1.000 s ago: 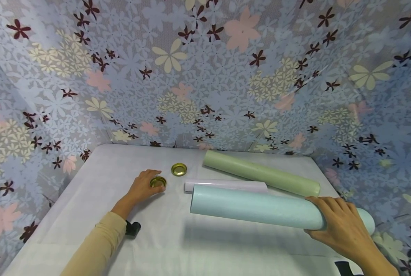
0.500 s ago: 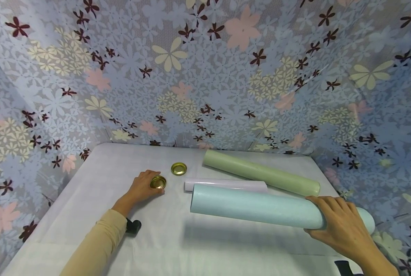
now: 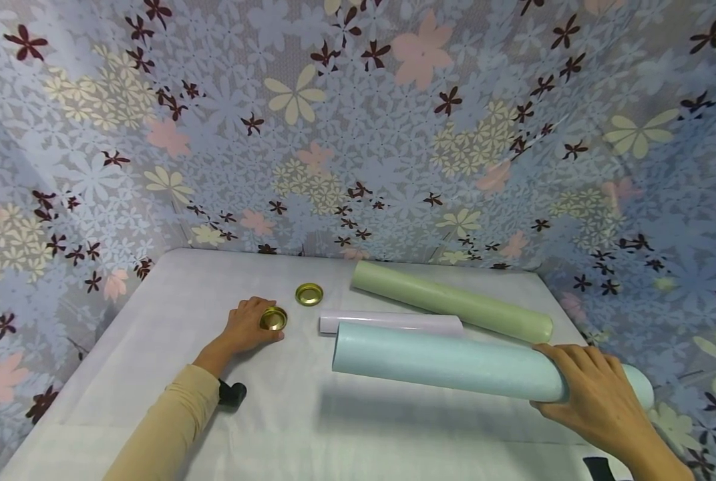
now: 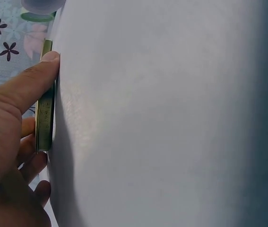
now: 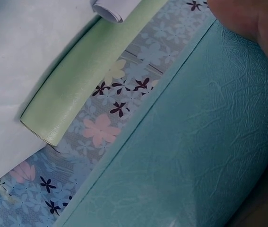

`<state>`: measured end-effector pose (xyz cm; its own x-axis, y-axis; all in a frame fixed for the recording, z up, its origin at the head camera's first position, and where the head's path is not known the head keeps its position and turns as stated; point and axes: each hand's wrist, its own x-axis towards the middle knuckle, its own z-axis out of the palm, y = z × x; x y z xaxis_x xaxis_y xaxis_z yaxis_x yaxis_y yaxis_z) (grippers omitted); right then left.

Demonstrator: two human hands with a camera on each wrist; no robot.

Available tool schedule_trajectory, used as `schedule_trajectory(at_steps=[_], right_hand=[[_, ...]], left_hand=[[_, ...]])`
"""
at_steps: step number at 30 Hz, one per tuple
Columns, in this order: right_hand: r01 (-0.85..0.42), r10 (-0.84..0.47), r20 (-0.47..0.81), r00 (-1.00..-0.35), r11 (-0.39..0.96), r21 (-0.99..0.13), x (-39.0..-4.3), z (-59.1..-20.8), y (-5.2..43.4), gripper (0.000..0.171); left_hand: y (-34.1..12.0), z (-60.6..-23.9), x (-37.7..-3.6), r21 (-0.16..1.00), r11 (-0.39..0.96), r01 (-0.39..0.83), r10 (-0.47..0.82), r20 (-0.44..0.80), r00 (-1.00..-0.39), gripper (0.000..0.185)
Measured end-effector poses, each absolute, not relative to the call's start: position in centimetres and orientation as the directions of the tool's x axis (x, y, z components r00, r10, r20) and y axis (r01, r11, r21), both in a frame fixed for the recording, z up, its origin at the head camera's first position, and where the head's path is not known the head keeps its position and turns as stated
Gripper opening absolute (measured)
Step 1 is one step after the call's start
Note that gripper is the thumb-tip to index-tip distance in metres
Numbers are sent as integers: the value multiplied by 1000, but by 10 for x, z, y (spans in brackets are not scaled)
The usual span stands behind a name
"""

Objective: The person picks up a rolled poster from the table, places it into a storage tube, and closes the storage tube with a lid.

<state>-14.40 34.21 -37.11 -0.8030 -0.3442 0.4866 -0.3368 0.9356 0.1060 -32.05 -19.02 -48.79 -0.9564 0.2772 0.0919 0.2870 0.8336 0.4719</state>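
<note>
- Head view: right hand (image 3: 598, 395) is wrapping fingers over the near end of the light blue roll (image 3: 454, 364), holding it raised at a slant above the white table (image 3: 153, 374); left hand (image 3: 246, 327) is curling fingers round a gold lid (image 3: 273, 318) lying on the table, thumb at its edge; a second gold lid (image 3: 308, 294) is sitting just beyond, apart; green roll (image 3: 451, 300) and thin white roll (image 3: 391, 323) are lying behind the blue one, floral curtain (image 3: 358, 133) hanging all round
- Left wrist view: thumb (image 4: 30, 87) is pressing the gold lid rim (image 4: 44, 113), other fingers tucking under it, so a pinch grip; lid is lying flat on the cloth, likely needs an edge tilt to lift cleanly
- Right wrist view: light blue roll (image 5: 195, 151) is filling the frame, thumb (image 5: 252, 19) lying on it; green roll (image 5: 86, 80) is lying below; grip is near one end, so the roll could sag or swing, better keeping it level
</note>
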Motion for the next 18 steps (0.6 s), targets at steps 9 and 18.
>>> schedule_trajectory(at_steps=[9,18], right_hand=[[-329,-343,470,-814,937,114,-145,-370,338,97],[-339,-355,470,-808,933,122,-146,-371,336,92]], left_hand=[[-193,-493,-323,496,823,278,269,91,-959,69],[-192,-492,-322,518,811,272,263,92,-960,67]])
